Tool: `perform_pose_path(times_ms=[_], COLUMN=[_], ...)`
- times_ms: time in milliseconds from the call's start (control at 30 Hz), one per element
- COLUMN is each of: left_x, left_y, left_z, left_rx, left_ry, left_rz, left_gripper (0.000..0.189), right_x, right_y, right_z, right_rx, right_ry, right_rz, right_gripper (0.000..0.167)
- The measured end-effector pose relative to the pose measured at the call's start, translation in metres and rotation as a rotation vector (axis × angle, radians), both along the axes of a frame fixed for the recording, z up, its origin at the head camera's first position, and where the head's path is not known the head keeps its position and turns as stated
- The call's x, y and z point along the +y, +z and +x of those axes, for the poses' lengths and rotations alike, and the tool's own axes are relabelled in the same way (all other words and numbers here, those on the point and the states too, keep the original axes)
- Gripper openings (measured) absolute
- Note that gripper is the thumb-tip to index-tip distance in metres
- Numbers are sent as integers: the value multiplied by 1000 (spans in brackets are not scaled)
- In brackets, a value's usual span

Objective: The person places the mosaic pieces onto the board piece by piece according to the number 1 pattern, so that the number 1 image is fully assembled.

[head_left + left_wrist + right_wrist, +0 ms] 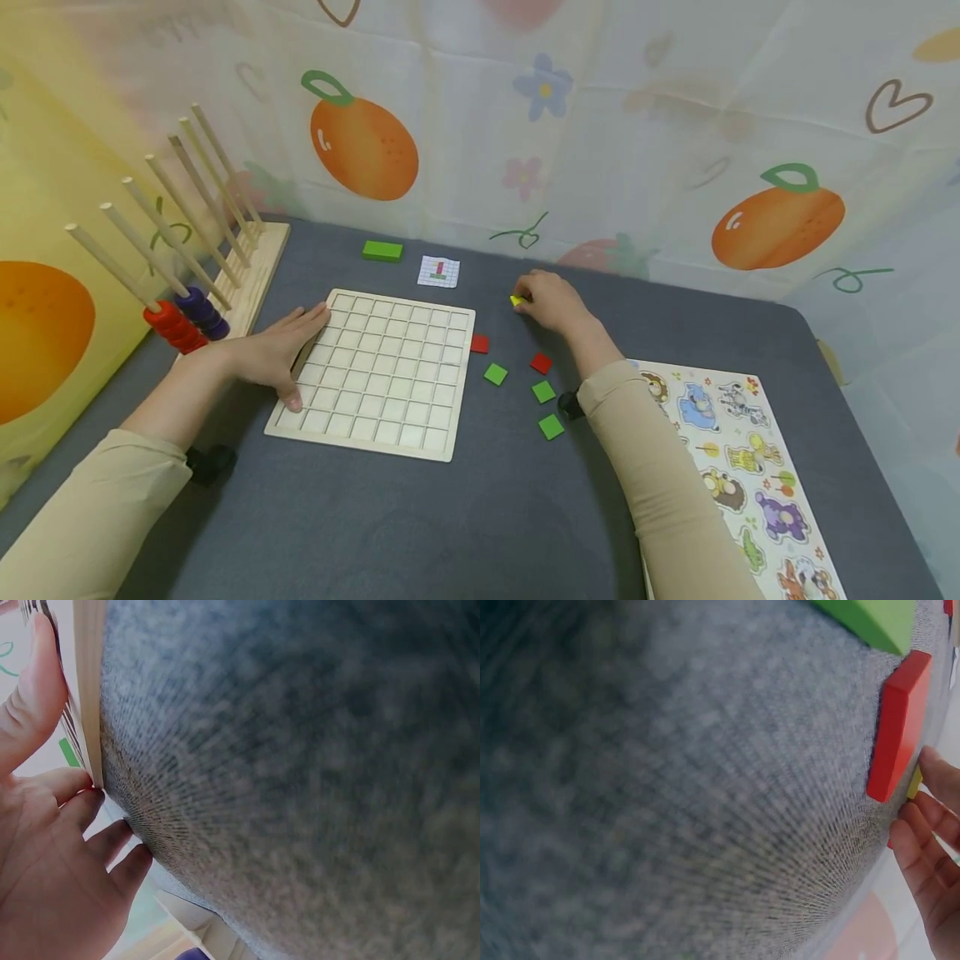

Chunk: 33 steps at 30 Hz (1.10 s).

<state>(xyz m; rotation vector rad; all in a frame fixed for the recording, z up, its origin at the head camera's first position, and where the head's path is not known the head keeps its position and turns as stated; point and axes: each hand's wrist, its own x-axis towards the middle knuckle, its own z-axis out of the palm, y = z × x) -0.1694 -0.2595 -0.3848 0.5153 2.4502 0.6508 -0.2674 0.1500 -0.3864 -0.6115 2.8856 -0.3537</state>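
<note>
A pale wooden grid board (382,375) lies flat on the table. My left hand (281,354) rests along its left side, fingers stretched towards the far corner and thumb over the near part of the edge. In the left wrist view the fingertips (129,862) touch the table beside the board's rim. Beyond the board's right side, my right hand (551,300) pinches a small yellow tile (517,301) between thumb and fingers, low over the table. Nearest to it are two red tiles (541,363), one against the board's right edge, and three green tiles (495,374).
A wooden peg rack (270,250) with red and purple rings stands at the left. Behind the board lie a green block (382,251) and a small paper card (438,272) with a coloured figure. An animal picture board (738,442) lies under the right forearm. A printed curtain hangs behind.
</note>
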Motion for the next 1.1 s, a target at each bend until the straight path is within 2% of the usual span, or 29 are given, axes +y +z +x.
perform_pose_path(times_ms=[267, 567, 833, 933, 1100], left_x=[-1, 1, 2, 4, 4], left_y=[-1, 1, 2, 3, 4], left_z=[-1, 1, 0, 0, 0], left_rx=[24, 21, 16, 21, 30], left_ry=[-13, -16, -21, -15, -20], left_rz=[-5, -8, -22, -29, -33], left_gripper=[143, 141, 141, 142, 142], right_x=[0, 0, -2, -3, -8], right_y=[-2, -4, -2, -2, -1], right_z=[-1, -1, -1, -2, -4], right_rx=[-1, -19, 23, 24, 27], right_ry=[-12, -41, -22, -13, -5], right_rz=[-12, -47, -62, -96, -216], right_gripper=[27, 25, 15, 14, 22])
